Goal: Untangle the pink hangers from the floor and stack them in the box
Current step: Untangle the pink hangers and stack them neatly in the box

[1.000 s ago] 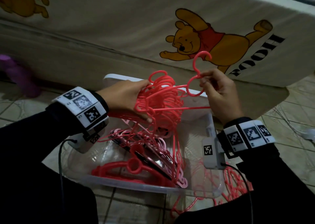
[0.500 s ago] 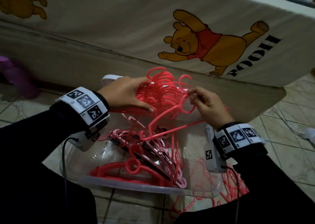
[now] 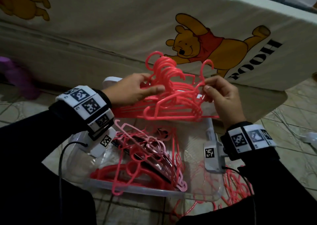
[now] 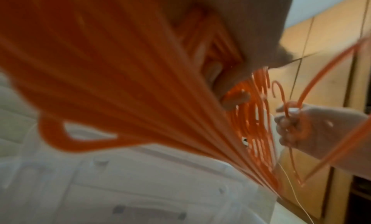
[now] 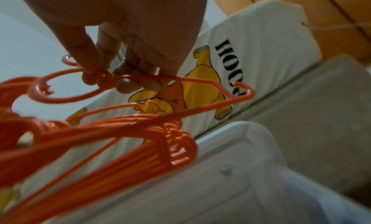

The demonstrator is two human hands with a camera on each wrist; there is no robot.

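My left hand (image 3: 137,91) grips a thick bunch of pink hangers (image 3: 173,94) near their hooks, above the far end of the clear plastic box (image 3: 154,191). My right hand (image 3: 219,94) pinches a single pink hanger (image 3: 205,74) by its neck, right against the bunch. In the right wrist view the fingertips (image 5: 124,86) pinch that single hanger (image 5: 180,80) over the bunch (image 5: 120,137). In the left wrist view the bunch (image 4: 124,87) fills the frame. More pink hangers (image 3: 147,158) lie in the box. A tangle of hangers (image 3: 236,187) lies on the floor at right.
A mattress with a yellow bear print (image 3: 197,41) leans behind the box. The box's white lid (image 3: 111,79) stands behind my left hand. A purple object (image 3: 18,77) lies at far left. The floor is tiled (image 3: 291,118). Cables hang from both wrist units.
My right hand has brought the single hanger down and leftward to the bunch, its hook now upright beside the other hooks. My left hand has lifted the bunch slightly.
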